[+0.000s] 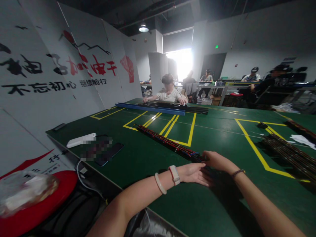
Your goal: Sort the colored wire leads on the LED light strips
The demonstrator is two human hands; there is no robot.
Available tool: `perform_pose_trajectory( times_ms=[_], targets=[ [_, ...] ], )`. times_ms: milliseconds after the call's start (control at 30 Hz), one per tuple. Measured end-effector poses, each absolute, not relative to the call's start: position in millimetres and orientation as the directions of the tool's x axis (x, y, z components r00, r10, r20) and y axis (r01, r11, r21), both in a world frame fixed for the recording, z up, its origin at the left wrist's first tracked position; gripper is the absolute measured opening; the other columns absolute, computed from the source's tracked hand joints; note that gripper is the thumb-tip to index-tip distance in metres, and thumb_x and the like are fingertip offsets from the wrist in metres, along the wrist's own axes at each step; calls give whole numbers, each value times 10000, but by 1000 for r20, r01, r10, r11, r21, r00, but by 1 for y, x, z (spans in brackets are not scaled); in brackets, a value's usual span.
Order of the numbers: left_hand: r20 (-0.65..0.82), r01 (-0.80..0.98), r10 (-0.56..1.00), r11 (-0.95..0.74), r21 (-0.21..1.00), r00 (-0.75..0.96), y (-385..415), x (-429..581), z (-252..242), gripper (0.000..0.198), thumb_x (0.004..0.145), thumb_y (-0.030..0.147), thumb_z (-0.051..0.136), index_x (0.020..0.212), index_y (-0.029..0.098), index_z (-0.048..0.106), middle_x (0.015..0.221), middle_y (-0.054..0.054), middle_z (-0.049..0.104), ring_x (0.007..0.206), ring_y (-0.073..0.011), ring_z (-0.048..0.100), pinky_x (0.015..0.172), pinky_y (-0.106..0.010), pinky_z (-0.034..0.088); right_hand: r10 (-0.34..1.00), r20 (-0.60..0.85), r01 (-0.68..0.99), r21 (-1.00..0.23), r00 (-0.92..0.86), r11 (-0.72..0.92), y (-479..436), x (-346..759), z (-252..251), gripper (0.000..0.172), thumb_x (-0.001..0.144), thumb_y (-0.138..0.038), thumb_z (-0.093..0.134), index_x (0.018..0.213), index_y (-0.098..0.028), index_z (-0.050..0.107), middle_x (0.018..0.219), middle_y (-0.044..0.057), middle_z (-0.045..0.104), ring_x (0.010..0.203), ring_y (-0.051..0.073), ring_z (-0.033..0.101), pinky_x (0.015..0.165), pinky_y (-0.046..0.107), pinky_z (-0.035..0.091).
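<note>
A long bundle of thin dark rods (170, 144), with red and blue bits along it, lies slantwise on the green table (168, 204). At its near end, my right hand (216, 160) has its fingers curled round the tips. Just below that end is my left hand (196, 173), its fingers stretched out and apart, with nothing seen in it. The two hands almost meet, and the rod ends between them are partly hidden.
Right of my hands lies another pile of rods (291, 149). A white power strip (81, 140) and a dark phone (110, 154) rest on the left. Across the table, a person (170, 93) handles long dark pieces by a blue rail (150, 109). A red stool (61, 187) stands left.
</note>
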State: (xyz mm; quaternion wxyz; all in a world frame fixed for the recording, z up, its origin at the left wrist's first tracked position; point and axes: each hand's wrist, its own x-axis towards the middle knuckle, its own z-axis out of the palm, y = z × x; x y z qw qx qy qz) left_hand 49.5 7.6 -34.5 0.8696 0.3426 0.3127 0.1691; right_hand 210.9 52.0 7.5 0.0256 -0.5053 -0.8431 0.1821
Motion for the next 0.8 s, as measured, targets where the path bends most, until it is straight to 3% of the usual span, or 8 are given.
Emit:
perform_pose_trajectory(
  times_ms=[133, 267, 333, 500, 567, 700, 800],
  targets=[
    [-358, -204, 573, 694, 691, 737, 10, 51, -35, 419, 931, 397, 352, 940, 82, 628, 792, -97, 674, 784, -186, 660, 1006, -420, 369, 893, -93, 876, -261, -441, 406, 45, 196, 6, 183, 772, -162, 545, 927, -148, 642, 906, 107, 680, 800, 194, 638, 633, 233, 413],
    [-372, -260, 604, 708, 657, 705, 9, 51, -38, 433, 937, 355, 311, 910, 69, 635, 800, -115, 687, 777, -179, 665, 940, -378, 421, 884, -146, 890, -189, -444, 416, 33, 189, 16, 221, 799, -139, 501, 957, -164, 654, 909, 106, 686, 797, 189, 655, 623, 229, 413],
    [-378, -273, 614, 708, 651, 693, 9, 50, -38, 414, 938, 328, 308, 915, 76, 636, 816, -117, 696, 791, -176, 671, 923, -364, 432, 876, -156, 889, -120, -456, 441, 26, 189, 25, 211, 828, -171, 495, 962, -180, 658, 911, 105, 692, 794, 204, 663, 615, 244, 417],
    [-371, -258, 573, 735, 627, 731, 9, 45, -36, 465, 945, 377, 309, 887, 66, 649, 825, -122, 708, 828, -191, 681, 931, -361, 428, 916, -29, 911, 96, -401, 402, 19, 198, 41, 198, 875, -302, 523, 879, -170, 670, 906, 143, 693, 838, 257, 664, 711, 320, 441],
    [-368, -247, 558, 741, 624, 744, 10, 43, -37, 473, 951, 392, 314, 900, 65, 653, 814, -115, 711, 819, -186, 680, 954, -369, 410, 915, -92, 916, 42, -393, 398, 24, 206, 41, 213, 883, -286, 501, 858, -174, 680, 881, 134, 698, 797, 236, 667, 668, 291, 436],
    [-331, -264, 544, 747, 610, 771, 11, 42, -41, 482, 978, 343, 257, 952, 63, 649, 823, -111, 711, 830, -169, 673, 1003, -380, 363, 827, -282, 871, -232, -487, 434, 40, 218, 35, 245, 875, -283, 475, 884, -194, 703, 830, 87, 709, 698, 177, 645, 584, 238, 406],
    [-319, -291, 548, 753, 590, 773, 11, 42, -45, 472, 980, 327, 260, 991, 45, 639, 860, -131, 705, 860, -163, 665, 1021, -373, 341, 755, -333, 817, -351, -565, 457, 45, 219, 33, 255, 859, -287, 470, 899, -183, 700, 835, 70, 712, 672, 161, 621, 562, 229, 395]
  ],
)
